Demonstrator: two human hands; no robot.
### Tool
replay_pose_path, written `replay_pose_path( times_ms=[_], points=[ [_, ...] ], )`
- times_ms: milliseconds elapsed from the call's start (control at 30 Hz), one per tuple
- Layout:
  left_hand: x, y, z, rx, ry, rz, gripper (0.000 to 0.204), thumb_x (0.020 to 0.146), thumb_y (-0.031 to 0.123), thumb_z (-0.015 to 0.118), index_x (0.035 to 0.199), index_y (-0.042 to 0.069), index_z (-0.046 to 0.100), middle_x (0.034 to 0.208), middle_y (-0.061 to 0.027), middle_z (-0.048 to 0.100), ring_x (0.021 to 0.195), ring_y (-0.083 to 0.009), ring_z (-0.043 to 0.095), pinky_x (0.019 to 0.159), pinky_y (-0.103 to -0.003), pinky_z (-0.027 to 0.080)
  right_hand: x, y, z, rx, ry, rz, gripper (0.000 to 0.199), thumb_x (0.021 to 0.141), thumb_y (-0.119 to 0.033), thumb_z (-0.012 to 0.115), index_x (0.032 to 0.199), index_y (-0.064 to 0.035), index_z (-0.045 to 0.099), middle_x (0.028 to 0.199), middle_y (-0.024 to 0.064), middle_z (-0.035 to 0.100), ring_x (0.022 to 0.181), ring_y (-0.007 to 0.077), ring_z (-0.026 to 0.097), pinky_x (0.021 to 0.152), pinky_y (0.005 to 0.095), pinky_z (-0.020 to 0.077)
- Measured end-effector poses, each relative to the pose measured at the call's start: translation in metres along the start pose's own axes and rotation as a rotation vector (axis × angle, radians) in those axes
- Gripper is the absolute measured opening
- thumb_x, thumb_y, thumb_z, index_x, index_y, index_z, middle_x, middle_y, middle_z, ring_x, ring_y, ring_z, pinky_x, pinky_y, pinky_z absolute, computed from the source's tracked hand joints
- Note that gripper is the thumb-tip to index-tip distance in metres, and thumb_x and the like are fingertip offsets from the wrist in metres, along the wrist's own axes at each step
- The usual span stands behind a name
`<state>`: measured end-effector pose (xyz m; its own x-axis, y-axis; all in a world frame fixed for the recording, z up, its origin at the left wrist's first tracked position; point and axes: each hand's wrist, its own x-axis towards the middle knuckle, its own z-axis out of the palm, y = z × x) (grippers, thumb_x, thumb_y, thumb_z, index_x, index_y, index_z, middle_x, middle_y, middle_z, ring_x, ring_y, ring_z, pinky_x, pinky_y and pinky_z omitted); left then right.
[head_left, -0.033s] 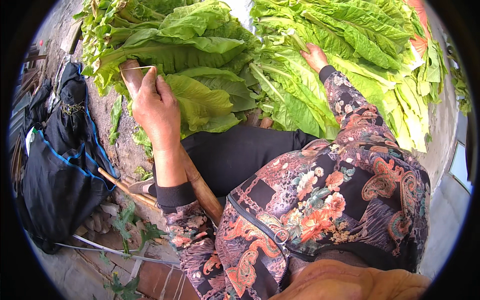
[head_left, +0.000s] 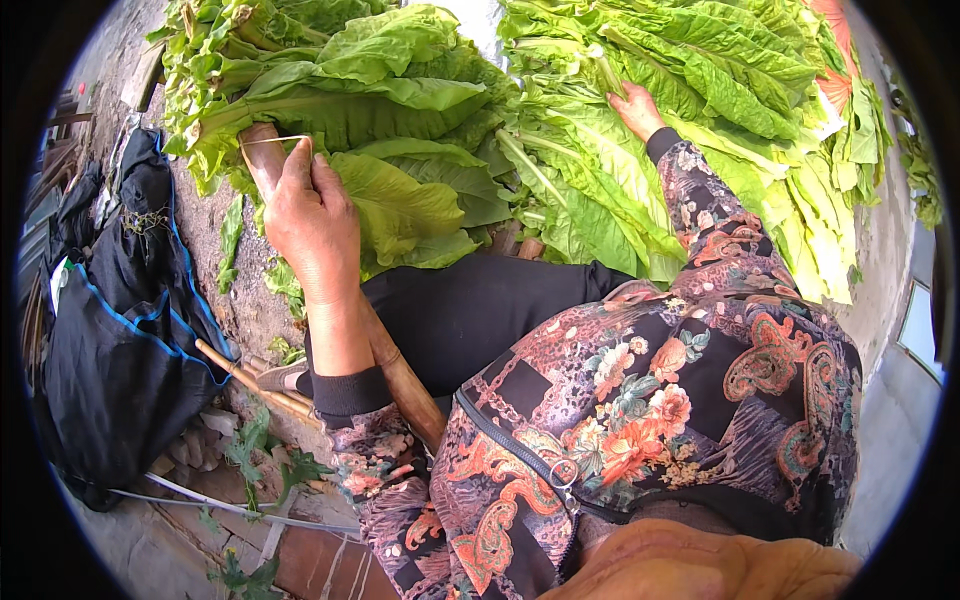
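My left hand (head_left: 314,225) is closed, with a thin pale string (head_left: 275,138) pinched at its fingertips. The string reaches across to the upper end of a bamboo pole (head_left: 263,165). That pole passes beneath my hand and slants down beside my black-trousered leg. Farther right, my right hand (head_left: 637,112) closes around the stalk of a large green leaf (head_left: 607,72), which looks like a tobacco leaf. Its fingertips are partly hidden among the leaves. Beyond my left hand lies a heap of similar broad leaves (head_left: 400,100), stalk ends to the left.
A second leaf pile (head_left: 720,60) spreads at the far right, over a reddish fabric edge (head_left: 840,90). At left a black cloth bag with blue trim (head_left: 120,370) lies near thin bamboo sticks (head_left: 255,382). Green weeds (head_left: 255,455) and a pale hose (head_left: 240,508) lie at lower left.
My right hand has shifted slightly right and away from me, with the leaf stalk moving along. My left hand, the string and the pole stay in place.
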<state>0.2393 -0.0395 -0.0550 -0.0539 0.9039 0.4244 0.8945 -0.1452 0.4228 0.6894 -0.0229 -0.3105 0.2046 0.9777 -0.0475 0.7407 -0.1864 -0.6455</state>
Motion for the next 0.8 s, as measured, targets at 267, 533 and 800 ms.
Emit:
replay_pose_path(
  times_ms=[267,533,800],
  points=[
    [-0.023,0.035,-0.035,-0.106,-0.326,0.005,0.017,0.086,0.011,0.058,0.095,0.000,0.066,0.079,-0.0220,0.065,0.072,-0.0357,0.064,0.067,-0.040,0.051,0.017,-0.279,-0.104,0.405,-0.146,-0.471,0.049,0.089,-0.035,0.055,0.127,-0.0048,0.048,0.108,0.0149,0.058,0.095,0.0248,0.057,0.083,0.0385,0.0435],
    [0.070,0.007,-0.083,-0.470,-0.110,0.048,0.012,0.086,0.007,0.062,0.092,-0.002,0.067,0.066,-0.0003,0.061,0.057,-0.0058,0.049,0.053,-0.022,0.040,-0.011,-0.452,0.020,0.036,0.083,-1.504,0.026,0.074,-0.011,0.065,0.099,-0.0151,0.059,0.082,0.0014,0.051,0.079,0.0211,0.054,0.075,0.0366,0.0377],
    [0.010,-0.237,-0.022,-0.092,-0.129,-0.371,0.018,0.088,0.012,0.058,0.094,0.000,0.070,0.085,-0.0115,0.070,0.073,-0.0157,0.064,0.067,-0.028,0.048,0.006,-0.424,0.076,0.086,0.193,-0.979,0.044,0.082,-0.044,0.064,0.113,-0.0134,0.060,0.107,0.0069,0.058,0.103,0.0257,0.054,0.089,0.0415,0.0399]
  ],
)
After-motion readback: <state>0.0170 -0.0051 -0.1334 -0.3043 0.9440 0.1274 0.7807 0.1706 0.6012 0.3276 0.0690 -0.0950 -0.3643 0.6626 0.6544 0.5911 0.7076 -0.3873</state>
